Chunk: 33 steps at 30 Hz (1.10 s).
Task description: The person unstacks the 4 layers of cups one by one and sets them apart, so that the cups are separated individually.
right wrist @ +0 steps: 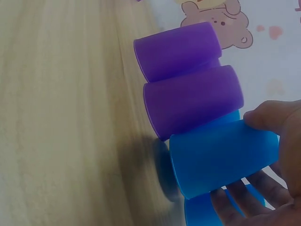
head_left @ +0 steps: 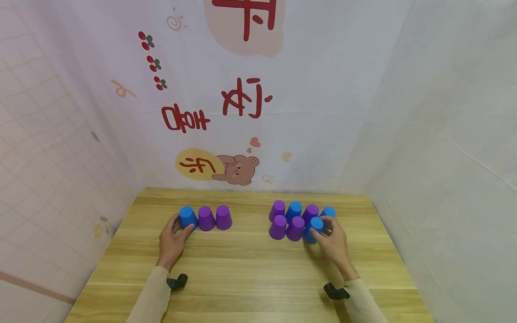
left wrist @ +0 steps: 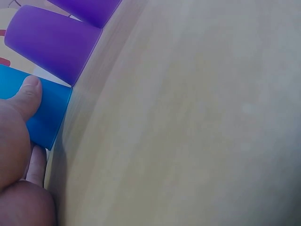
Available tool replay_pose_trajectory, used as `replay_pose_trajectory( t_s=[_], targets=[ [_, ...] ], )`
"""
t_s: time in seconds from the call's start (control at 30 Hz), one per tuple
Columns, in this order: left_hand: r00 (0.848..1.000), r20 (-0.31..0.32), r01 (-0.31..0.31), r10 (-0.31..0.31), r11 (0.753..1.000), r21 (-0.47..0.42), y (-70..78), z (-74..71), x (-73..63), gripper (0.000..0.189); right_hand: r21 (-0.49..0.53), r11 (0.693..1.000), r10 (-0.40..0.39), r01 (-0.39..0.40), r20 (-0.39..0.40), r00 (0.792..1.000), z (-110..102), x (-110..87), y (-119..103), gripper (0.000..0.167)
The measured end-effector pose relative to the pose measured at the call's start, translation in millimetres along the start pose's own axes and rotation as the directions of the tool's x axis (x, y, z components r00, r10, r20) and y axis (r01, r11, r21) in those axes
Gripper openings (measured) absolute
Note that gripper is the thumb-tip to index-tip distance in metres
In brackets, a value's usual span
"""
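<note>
My left hand [head_left: 172, 242] grips an upside-down blue cup [head_left: 188, 218], thumb on its near side and fingers round its outer side. That cup stands at the left end of a short row, beside a purple cup [head_left: 206, 219] and another purple cup [head_left: 224, 218]. With thumb and fingers, my right hand [head_left: 333, 240] holds a second blue cup [right wrist: 221, 157] at the right end of a front row. A gap with shadow shows under its rim in the right wrist view. Beside it are a purple cup [head_left: 295, 229] and a further purple cup [head_left: 278, 227].
Behind the right front row is a back row of upside-down cups, among them a purple cup [head_left: 277, 211] and a blue cup [head_left: 328, 212] partly hidden by my right hand. The wooden table [head_left: 242, 278] meets a printed white curtain [head_left: 323, 134] at its back edge.
</note>
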<state>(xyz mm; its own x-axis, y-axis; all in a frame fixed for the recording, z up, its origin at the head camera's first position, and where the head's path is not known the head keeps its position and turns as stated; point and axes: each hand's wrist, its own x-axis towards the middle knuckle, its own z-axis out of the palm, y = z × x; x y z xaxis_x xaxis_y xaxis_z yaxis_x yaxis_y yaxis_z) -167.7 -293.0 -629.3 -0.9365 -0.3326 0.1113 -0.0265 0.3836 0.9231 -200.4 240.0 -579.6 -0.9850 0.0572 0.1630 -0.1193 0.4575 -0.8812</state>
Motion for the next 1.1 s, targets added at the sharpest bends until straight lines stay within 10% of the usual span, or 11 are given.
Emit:
replay_pose_trajectory(
  t_s=[1.1],
  targets=[
    [1.0, 0.007, -0.003, 0.003, 1.0, 0.004, -5.3, -2.0, 2.1, 0.076, -0.005, 1.0, 0.009, -0.009, -0.006, 1.0, 10, -6.3, 12, 0.054]
  ],
)
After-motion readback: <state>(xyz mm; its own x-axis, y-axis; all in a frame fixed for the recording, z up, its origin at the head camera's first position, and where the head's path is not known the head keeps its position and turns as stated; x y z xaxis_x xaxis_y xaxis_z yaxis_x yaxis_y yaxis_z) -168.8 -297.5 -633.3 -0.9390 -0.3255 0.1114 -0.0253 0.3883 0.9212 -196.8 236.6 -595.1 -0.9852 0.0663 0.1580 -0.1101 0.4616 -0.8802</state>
